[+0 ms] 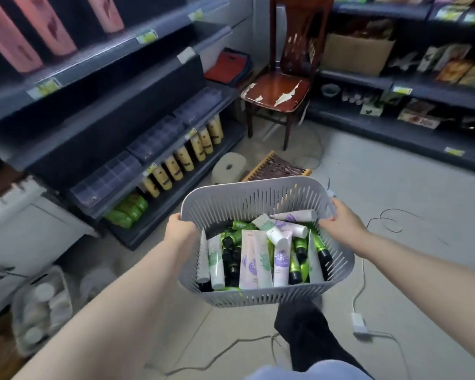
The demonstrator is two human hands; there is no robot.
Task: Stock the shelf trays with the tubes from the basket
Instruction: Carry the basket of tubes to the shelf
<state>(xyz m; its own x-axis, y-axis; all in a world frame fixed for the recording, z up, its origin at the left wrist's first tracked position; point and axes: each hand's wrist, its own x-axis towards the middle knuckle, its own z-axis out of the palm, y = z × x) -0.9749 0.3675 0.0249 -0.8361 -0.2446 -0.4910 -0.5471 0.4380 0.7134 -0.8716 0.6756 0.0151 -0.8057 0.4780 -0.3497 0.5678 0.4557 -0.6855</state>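
Note:
I carry a grey slatted basket (258, 297) in front of me above the floor. My left hand (180, 229) grips its left rim and my right hand (340, 219) grips its right rim. Inside lie several tubes (258, 259): white ones with green or purple print and green ones with black caps, piled loosely. To the left, clear divided shelf trays (107, 179) sit in a row on a dark low shelf, with more clear trays (157, 139) further along it.
Yellow bottles (184, 157) and green tubes (129, 211) stand under the trays. A worn wooden chair (280, 91) is ahead. A paper roll (229, 167), a mat (274, 167) and cables (359, 292) lie on the floor. Stocked shelves (412, 86) line the right. A bin of jars (41, 305) sits lower left.

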